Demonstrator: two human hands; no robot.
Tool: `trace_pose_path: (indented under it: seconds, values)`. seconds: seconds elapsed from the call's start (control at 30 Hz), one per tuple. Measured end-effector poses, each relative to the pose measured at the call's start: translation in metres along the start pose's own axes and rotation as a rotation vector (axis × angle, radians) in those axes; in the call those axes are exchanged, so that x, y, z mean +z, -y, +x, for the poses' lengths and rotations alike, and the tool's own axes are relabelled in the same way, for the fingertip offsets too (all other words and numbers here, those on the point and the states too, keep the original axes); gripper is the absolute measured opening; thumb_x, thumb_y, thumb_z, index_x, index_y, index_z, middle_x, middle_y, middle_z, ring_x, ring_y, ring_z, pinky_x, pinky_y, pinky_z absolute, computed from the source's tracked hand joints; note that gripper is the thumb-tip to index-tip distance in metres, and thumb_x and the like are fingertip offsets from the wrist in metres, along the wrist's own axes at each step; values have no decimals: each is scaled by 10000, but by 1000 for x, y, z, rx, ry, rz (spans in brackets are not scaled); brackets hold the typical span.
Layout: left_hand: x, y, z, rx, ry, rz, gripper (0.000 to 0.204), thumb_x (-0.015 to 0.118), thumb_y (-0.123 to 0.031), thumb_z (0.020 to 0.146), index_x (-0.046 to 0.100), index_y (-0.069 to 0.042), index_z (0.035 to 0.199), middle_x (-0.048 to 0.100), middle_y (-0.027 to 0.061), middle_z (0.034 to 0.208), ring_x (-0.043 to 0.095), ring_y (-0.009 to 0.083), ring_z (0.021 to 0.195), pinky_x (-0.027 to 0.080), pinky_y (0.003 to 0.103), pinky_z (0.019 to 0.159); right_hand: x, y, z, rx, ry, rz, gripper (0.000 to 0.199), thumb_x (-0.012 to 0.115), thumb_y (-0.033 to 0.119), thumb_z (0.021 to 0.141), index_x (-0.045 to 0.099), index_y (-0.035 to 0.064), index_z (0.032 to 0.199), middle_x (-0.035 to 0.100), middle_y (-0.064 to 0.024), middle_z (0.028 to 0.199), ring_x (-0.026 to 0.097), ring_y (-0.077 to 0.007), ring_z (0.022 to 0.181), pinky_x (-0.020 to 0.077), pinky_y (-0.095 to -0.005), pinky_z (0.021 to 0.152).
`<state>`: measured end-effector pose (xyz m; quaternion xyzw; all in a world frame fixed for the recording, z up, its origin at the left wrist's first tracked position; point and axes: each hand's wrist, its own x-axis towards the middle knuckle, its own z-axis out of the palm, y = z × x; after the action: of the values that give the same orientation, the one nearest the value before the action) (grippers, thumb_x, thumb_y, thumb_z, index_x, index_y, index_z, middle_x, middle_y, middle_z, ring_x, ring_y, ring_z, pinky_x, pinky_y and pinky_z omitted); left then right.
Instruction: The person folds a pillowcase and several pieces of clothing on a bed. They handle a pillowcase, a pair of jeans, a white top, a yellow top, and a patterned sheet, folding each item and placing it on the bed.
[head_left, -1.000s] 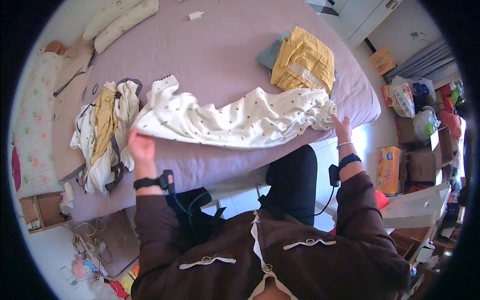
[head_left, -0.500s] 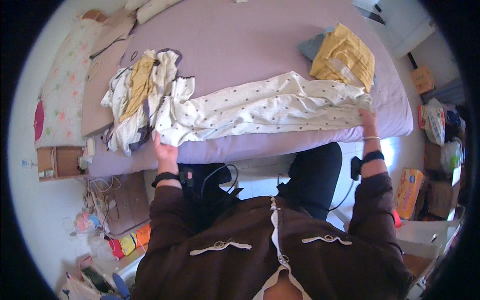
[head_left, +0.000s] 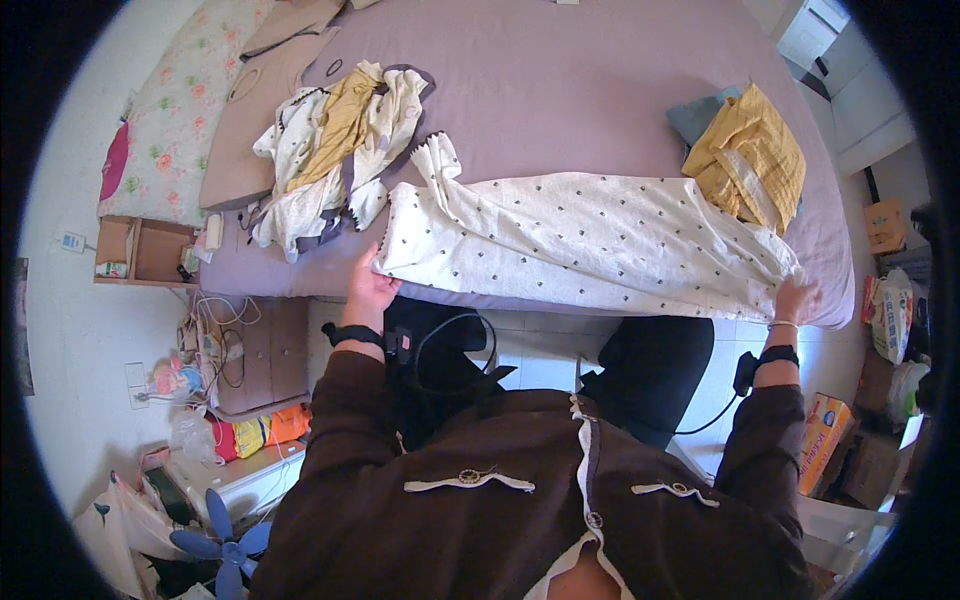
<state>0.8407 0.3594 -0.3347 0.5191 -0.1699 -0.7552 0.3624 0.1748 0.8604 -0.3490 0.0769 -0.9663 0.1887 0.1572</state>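
A long white garment with small dark dots (head_left: 590, 235) lies stretched across the near edge of a bed with a mauve sheet (head_left: 580, 90). My left hand (head_left: 368, 290) grips its left end at the bed's edge. My right hand (head_left: 795, 297) holds its right end near the bed's right corner. Both forearms are in dark brown sleeves, and each wrist carries a black band.
A heap of white, yellow and grey clothes (head_left: 335, 145) lies at the bed's left. Folded yellow cloth (head_left: 750, 155) on a grey-blue piece sits at the right. A floral pillow (head_left: 170, 110), a wooden bedside shelf (head_left: 140, 250), cables, boxes and bags surround the bed.
The white garment has been pulled flatter and longer along the bed's edge. Both hands have moved further apart, and the view has shifted right.
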Motion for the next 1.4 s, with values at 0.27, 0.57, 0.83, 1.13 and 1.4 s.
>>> trace_pose_path:
  seconds: [0.27, 0.57, 0.83, 1.13, 1.4]
  values:
    - [0, -50, -1, 502, 255, 213, 312, 717, -148, 865, 627, -65, 1153, 686, 83, 1068, 671, 252, 970, 532, 396, 802, -17, 136, -98, -424, 276, 418, 327, 667, 171, 887, 635, 50, 1190, 700, -130, 988, 684, -267, 878, 541, -398, 774]
    - [-84, -36, 0, 628, -243, 1079, 176, 691, -136, 836, 678, -18, 966, 677, 73, 854, 651, 194, 786, 522, 347, 676, -6, 154, -111, -427, 525, 156, 333, 668, 263, 851, 678, 61, 1115, 716, -148, 995, 680, -317, 948, 525, -427, 851]
    - [82, -27, 38, 568, 2, 870, 313, 716, -268, 900, 658, 26, 994, 681, 91, 841, 663, 164, 679, 540, 289, 613, -4, 155, -119, -443, 597, 209, 313, 669, 293, 857, 682, 69, 1075, 707, -149, 973, 680, -322, 933, 534, -431, 826]
    - [153, -24, 69, 390, 187, 322, 126, 666, -93, 880, 613, -46, 984, 663, 76, 912, 656, 203, 778, 548, 374, 685, -14, 150, -112, -376, 508, 285, 387, 684, 287, 847, 665, 72, 1168, 699, -153, 1039, 675, -314, 952, 530, -423, 837]
    - [4, -71, -75, 280, 519, 58, 291, 556, -96, 880, 623, -54, 1161, 693, 117, 1113, 637, 273, 1092, 502, 478, 963, -6, 156, -114, -391, 522, 172, 418, 663, 370, 885, 649, 67, 1174, 689, -186, 1089, 668, -346, 988, 518, -459, 870]
